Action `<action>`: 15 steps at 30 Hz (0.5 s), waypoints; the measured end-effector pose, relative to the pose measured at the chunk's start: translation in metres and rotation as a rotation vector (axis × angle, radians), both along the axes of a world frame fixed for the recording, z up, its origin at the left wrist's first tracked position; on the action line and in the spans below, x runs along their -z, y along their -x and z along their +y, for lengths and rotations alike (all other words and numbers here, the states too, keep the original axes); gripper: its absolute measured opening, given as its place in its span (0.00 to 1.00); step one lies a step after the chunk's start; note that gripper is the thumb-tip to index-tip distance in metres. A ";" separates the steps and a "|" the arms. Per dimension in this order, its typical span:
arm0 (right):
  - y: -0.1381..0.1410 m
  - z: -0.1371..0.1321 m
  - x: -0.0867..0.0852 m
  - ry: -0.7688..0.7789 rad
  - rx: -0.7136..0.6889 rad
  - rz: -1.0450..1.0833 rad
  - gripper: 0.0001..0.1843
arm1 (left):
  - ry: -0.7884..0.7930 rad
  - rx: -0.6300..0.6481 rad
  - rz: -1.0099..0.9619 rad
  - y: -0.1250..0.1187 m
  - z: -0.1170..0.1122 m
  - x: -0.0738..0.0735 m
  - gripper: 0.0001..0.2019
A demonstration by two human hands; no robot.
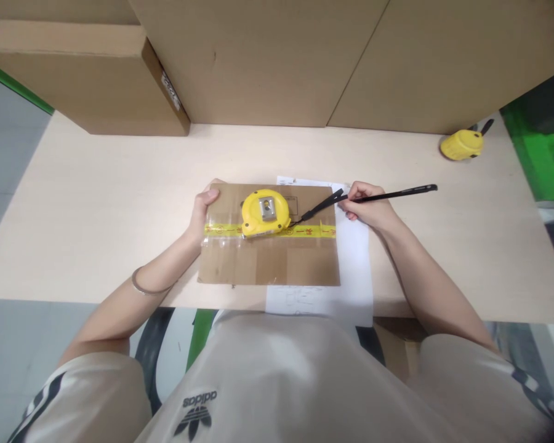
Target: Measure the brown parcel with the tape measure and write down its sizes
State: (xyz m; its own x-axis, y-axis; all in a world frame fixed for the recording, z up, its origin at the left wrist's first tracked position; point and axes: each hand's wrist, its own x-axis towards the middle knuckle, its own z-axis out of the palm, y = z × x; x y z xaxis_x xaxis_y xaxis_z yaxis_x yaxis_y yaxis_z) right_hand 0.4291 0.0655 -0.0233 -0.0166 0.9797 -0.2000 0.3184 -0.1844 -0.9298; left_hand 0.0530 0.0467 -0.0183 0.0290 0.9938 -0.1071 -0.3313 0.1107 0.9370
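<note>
A small flat cardboard box with a yellow tape strip lies at the table's near edge. It rests on a white paper sheet. A yellow tape measure sits on top of the box, its black strap trailing right. My left hand grips the box's left edge, thumb on top. My right hand is closed around a black pen, its tip on the paper just past the box's upper right corner.
Large cardboard boxes line the back of the pale table, one more at the back left. A second yellow tape measure lies at the far right. Green floor shows at the right.
</note>
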 end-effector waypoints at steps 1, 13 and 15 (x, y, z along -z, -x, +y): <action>0.000 0.000 -0.001 0.000 -0.008 0.000 0.21 | -0.002 0.001 0.002 0.000 0.000 0.000 0.20; 0.000 0.001 0.002 0.001 -0.055 -0.033 0.23 | 0.015 -0.005 0.001 0.001 0.000 0.001 0.20; -0.001 0.001 -0.001 0.016 -0.058 -0.060 0.22 | 0.012 0.013 0.003 0.001 0.001 0.001 0.20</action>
State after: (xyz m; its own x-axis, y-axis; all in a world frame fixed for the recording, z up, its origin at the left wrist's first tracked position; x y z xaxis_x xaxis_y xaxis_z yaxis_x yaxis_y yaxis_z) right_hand 0.4304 0.0668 -0.0227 -0.0607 0.9741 -0.2179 0.3843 -0.1787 -0.9058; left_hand 0.0515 0.0474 -0.0192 0.0413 0.9920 -0.1193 -0.3271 0.1262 0.9365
